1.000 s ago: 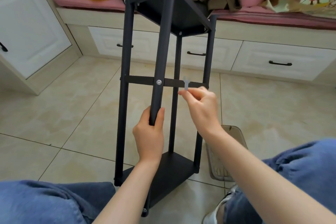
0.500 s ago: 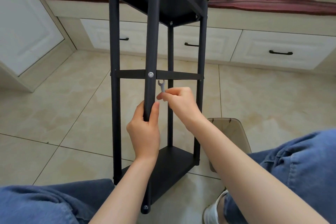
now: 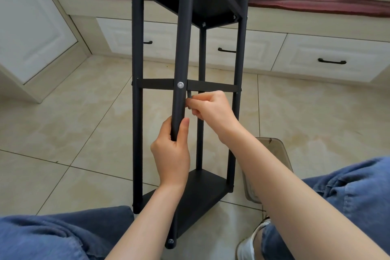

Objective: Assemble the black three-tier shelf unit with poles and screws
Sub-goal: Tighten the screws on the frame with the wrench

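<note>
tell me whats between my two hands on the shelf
In the head view, only the front pole separates them: left hand grips it, right hand holds a small wrench just beside it.

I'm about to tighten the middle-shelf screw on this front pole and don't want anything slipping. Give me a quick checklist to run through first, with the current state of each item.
1. Front pole steadied: ok, the left hand is wrapped around it below the middle shelf.
2. Tool in hand: ok, the right hand pinches a small wrench just right of the pole.
3. Wrench seated on a fastener: cannot tell, its head is hidden behind the pole.
4. Front screw present at the middle shelf: ok, its silver head shows.
5. Screw fully tight: cannot tell.
6. Bottom shelf flat on the floor: not ok, the unit looks tilted.
</note>
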The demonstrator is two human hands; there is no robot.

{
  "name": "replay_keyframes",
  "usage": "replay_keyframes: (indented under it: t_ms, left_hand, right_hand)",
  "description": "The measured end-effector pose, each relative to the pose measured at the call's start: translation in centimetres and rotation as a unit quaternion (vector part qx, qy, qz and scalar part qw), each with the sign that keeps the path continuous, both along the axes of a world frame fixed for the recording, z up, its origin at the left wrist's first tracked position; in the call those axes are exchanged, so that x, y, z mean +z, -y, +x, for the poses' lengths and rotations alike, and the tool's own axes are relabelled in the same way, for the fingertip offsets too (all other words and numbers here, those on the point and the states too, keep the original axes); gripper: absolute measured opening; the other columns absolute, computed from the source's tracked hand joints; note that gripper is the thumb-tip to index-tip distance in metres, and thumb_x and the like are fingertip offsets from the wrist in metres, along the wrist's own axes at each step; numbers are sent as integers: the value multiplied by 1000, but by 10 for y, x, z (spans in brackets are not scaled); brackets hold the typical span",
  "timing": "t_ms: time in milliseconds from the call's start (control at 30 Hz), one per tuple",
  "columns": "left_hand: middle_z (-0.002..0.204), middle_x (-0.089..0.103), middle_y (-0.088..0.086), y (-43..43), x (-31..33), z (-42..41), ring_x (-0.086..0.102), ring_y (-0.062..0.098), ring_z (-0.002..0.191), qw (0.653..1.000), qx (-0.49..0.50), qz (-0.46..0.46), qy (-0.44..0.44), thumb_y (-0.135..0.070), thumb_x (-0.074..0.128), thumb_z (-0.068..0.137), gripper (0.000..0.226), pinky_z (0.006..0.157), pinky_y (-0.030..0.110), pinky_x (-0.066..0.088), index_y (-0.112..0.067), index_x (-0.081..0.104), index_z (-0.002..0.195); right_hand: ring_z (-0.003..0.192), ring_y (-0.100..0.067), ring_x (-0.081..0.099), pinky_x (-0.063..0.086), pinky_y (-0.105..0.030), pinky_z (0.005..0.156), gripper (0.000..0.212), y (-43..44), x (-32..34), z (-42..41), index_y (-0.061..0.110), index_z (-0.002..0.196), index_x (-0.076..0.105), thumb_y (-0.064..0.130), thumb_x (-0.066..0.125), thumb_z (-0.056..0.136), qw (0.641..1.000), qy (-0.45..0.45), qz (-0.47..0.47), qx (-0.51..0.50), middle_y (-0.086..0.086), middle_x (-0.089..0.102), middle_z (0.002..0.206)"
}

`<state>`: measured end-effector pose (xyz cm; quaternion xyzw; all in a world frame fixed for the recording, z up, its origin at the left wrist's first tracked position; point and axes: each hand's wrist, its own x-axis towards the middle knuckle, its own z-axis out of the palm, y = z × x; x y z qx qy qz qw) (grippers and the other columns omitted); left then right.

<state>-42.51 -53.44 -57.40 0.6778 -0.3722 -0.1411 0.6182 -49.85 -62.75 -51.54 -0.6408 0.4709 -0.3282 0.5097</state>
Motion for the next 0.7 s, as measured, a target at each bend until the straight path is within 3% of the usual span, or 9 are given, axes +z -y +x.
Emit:
replay_keyframes:
  t_ms: [167,467,600,700]
  left_hand:
    - [75,60,-15,-1,1,1,61,6,66,1000,-9,-6,-3,-64,51,86,60,56,10,46,-14,71,112]
    - [69,57,-16,-2,1,7,58,11,61,1000,-17,-2,4,-67,50,86,61,54,16,45,-12,70,104]
    - [66,57,-12,-2,1,12,56,13,59,1000,-18,1,11,-65,51,87,56,53,19,46,-13,69,98]
    - [64,57,-9,-3,-1,17,56,16,57,1000,-17,4,22,-64,51,89,52,51,23,46,-16,68,95]
  right_hand:
    - [63,5,60,57,-32,79,25,3,0,1,13,79,79,24,64,95,1000,-12,-17,12,7,70,65]
    - [68,-13,64,57,-28,69,22,-1,-19,14,8,85,79,16,61,97,997,24,-66,-19,4,72,71]
    - [62,3,62,48,-10,59,19,-3,-30,26,5,85,78,11,63,95,991,63,-103,-54,21,64,60]
    - [68,-7,66,56,-23,70,17,-5,-35,35,4,91,78,12,63,96,986,70,-136,-71,4,73,74]
